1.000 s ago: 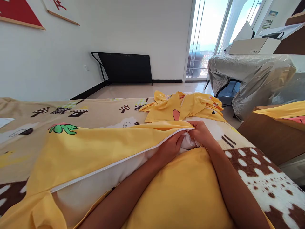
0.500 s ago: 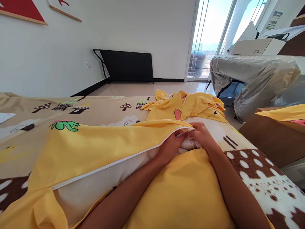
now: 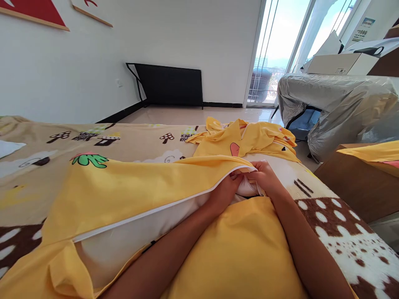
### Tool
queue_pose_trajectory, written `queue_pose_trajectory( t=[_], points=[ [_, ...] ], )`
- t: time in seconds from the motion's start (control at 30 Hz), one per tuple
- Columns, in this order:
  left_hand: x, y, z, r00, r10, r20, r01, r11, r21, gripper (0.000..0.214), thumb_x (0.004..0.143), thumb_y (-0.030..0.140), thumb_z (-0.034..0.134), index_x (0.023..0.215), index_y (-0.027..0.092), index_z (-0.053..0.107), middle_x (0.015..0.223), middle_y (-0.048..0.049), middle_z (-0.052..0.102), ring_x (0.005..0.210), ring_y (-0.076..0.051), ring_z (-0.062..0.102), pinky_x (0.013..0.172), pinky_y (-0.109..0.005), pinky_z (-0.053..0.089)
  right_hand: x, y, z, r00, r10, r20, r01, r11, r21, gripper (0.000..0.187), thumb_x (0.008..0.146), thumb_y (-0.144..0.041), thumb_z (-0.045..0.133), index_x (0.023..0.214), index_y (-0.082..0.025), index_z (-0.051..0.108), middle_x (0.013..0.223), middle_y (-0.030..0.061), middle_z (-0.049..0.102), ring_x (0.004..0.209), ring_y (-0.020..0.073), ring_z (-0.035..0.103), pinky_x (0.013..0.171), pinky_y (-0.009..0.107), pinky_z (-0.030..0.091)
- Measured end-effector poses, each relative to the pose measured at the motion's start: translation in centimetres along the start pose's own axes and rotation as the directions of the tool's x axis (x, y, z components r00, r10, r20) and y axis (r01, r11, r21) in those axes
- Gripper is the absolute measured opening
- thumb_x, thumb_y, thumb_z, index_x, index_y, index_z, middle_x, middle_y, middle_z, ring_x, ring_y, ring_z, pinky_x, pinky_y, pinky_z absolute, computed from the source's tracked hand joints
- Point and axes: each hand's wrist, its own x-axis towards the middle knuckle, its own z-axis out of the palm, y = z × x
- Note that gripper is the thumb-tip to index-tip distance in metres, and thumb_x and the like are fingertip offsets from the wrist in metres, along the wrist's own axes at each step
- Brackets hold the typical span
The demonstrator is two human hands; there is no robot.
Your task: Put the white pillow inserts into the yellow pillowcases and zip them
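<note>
A yellow pillow cover (image 3: pixel 134 182) lies across the bed in front of me, its long side open along a white zipper edge (image 3: pixel 149 210). White inner filling (image 3: pixel 124 245) shows through the gap. My right hand (image 3: pixel 264 177) pinches the cover's edge at the right end of the opening. Reaching into that opening, my left hand (image 3: pixel 227 189) has its fingers bent together close to the right one. The zipper edge hides its fingertips, so what they grip is unclear. The cover's plain yellow lower side (image 3: pixel 233 253) spreads between my forearms.
Crumpled yellow fabric (image 3: pixel 246 139) lies beyond my hands on the patterned blanket (image 3: pixel 134 141). At right stand a brown box (image 3: pixel 349 182) with yellow cloth on top and plastic-wrapped furniture (image 3: pixel 339 91). A black folded frame (image 3: pixel 171 85) leans against the wall.
The view has shifted slightly, moving the scene a little to the right. My left fingers have tucked slightly further under the zipper edge; my right hand keeps its pinch.
</note>
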Motion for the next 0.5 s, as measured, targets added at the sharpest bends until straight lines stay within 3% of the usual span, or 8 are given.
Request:
queue_pose_trajectory(
  t=[0.23, 0.37, 0.5],
  points=[
    [-0.1, -0.6, 0.0, 0.999, 0.043, 0.024, -0.044, 0.997, 0.060, 0.027, 0.086, 0.031, 0.055, 0.110, 0.024, 0.065, 0.115, -0.0036, 0.068, 0.117, -0.021, 0.057, 0.108, -0.037, 0.037, -0.1, -0.6, 0.0, 0.998, 0.050, 0.025, -0.053, 0.992, 0.119, 0.021, 0.064, -0.035, 0.071, 0.075, -0.017, 0.075, 0.075, 0.0020, 0.070, 0.080, 0.0223, 0.065, 0.079, 0.031, 0.050],
    [0.0, -1.0, 0.1, 0.998, 0.055, -0.026, -0.050, 0.988, 0.149, 0.027, 0.086, 0.034, 0.054, 0.109, 0.024, 0.065, 0.110, -0.0039, 0.070, 0.117, -0.023, 0.056, 0.106, -0.037, 0.038, -0.1, -0.4, 0.0, 0.999, 0.047, -0.020, -0.045, 0.993, 0.106, 0.024, 0.063, -0.038, 0.072, 0.073, -0.017, 0.075, 0.071, 0.0014, 0.069, 0.080, 0.0223, 0.063, 0.076, 0.029, 0.049],
    [0.2, -1.3, 0.2, 0.998, 0.051, -0.035, -0.046, 0.990, 0.136, 0.030, 0.086, 0.032, 0.052, 0.112, 0.022, 0.063, 0.114, -0.0051, 0.068, 0.111, -0.022, 0.059, 0.102, -0.035, 0.042, 0.0, -0.3, -0.1, 0.998, 0.030, -0.058, -0.028, 0.999, 0.046, 0.023, 0.064, -0.037, 0.069, 0.073, -0.017, 0.073, 0.069, 0.0000, 0.067, 0.078, 0.0214, 0.062, 0.073, 0.029, 0.047]
  ],
)
